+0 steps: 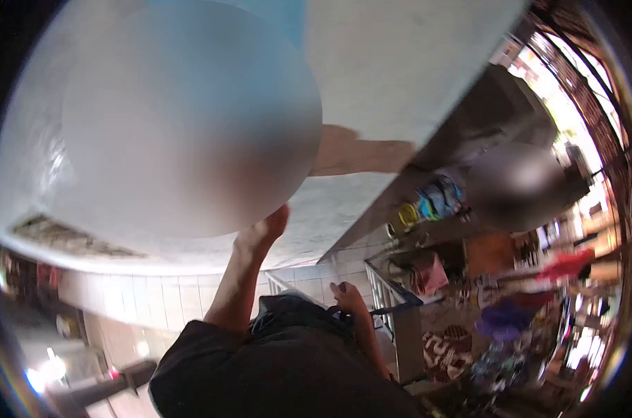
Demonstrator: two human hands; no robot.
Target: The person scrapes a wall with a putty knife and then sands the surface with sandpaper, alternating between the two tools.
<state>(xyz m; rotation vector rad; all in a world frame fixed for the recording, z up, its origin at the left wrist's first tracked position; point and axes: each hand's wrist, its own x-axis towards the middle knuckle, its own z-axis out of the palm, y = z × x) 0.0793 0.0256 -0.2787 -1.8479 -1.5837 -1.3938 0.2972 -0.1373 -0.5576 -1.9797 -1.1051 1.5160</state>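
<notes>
– Where is the left grip (272, 223)?
– Raised in front of the body, up by the pale surface (399, 76). A big blurred oval covers the fingers, so I can't tell if they are spread, pressed together or pinching something
– And the right grip (349, 299)?
– Lower, out in front of the dark shirt (288, 369), just beside a small dark thing (341, 286). It may be curled around it, but at this size I can't tell
– What marks the pale surface?
– A blue area (289, 15) at the top and a brown patch (371, 155) towards its right edge. It fills most of the upper view
– Anything below it?
– A tiled floor (166, 299), with a pale railing (387, 289) near the right grip
– And further right?
– A cluttered area, smeared, with a purple item (500, 319) and something red (566, 265) near each other
</notes>
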